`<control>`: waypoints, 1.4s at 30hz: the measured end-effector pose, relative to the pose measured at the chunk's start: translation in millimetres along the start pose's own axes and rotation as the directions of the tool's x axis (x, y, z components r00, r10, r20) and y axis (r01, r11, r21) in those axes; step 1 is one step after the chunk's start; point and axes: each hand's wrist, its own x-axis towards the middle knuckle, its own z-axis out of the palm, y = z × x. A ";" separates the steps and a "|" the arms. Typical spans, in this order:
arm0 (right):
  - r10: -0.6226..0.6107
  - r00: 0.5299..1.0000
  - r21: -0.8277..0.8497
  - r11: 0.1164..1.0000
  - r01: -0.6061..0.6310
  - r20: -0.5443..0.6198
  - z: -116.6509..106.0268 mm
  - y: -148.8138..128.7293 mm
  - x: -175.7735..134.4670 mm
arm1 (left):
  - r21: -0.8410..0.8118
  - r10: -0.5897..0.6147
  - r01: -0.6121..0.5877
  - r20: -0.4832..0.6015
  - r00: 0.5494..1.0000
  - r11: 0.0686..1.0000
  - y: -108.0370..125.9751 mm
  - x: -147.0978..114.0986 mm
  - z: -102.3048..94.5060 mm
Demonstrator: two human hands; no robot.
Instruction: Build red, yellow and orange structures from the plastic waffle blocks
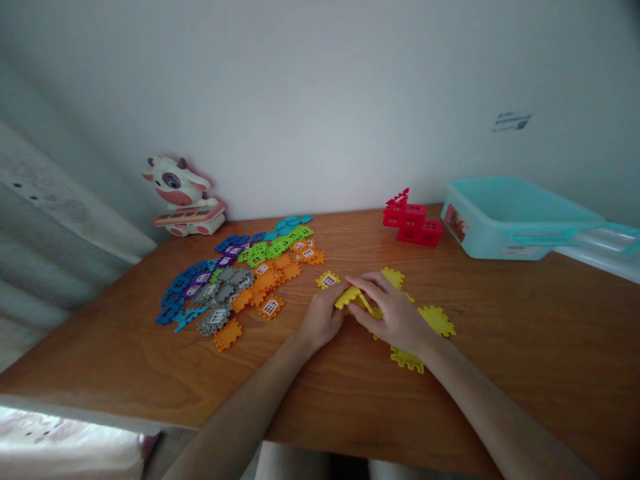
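Note:
Between my two hands, just above the tabletop, are yellow interlocking building panels (349, 297) set at an angle to each other. My left hand (323, 317) is closed on their left side, with its fingers partly hidden behind them. From the right, my right hand (393, 310) pinches the panels between thumb and fingers. More flat yellow panels lie around my right hand, one to its right (437, 321) and another near my wrist (407, 359). Beyond my left hand rests a yellow panel with a white window (329, 280).
Blue, purple, green, grey and orange panels (260, 283) spread over the left of the wooden table (310, 393). A cow-shaped toy keyboard (187, 200) stands at the back left. A red assembled block structure (413, 223) and a turquoise bin (500, 230) stand at the back right.

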 end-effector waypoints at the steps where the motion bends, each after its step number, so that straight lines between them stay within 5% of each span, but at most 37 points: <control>1: 0.003 1.000 0.030 1.000 -0.003 0.012 -1.0 -0.5 -0.6 | -0.014 -0.014 0.014 -0.020 1.000 1.000 0.2 0.4 -0.4; 8: 0.162 0.983 0.263 0.955 -0.135 -0.085 5.4 1.6 -1.4 | -0.172 -0.235 0.206 -0.176 0.956 0.963 4.8 9.0 1.8; 13: 0.088 0.980 0.096 0.993 -0.072 -0.181 14.1 8.1 -0.6 | -0.037 -0.058 0.053 -0.150 0.987 0.998 8.7 7.9 0.8; 18: -0.008 0.963 -0.073 0.997 -0.012 -0.268 6.1 8.1 -1.6 | 0.077 -0.044 0.054 -0.135 0.990 0.996 15.5 1.9 0.6; 28: -0.066 0.970 -0.139 0.990 0.034 -0.233 0.0 8.1 -4.3 | -0.002 -0.068 0.068 -0.023 0.997 0.998 17.6 -2.3 -4.3; 37: -0.204 0.943 -0.187 0.970 0.158 -0.264 -0.3 11.6 -5.8 | 0.079 0.089 -0.088 -0.008 0.996 0.993 9.8 -5.5 -3.5; 42: -0.190 0.939 -0.179 0.973 0.143 -0.286 -2.3 13.5 -2.6 | -0.076 0.022 -0.020 0.026 0.999 0.997 14.8 -2.6 -5.1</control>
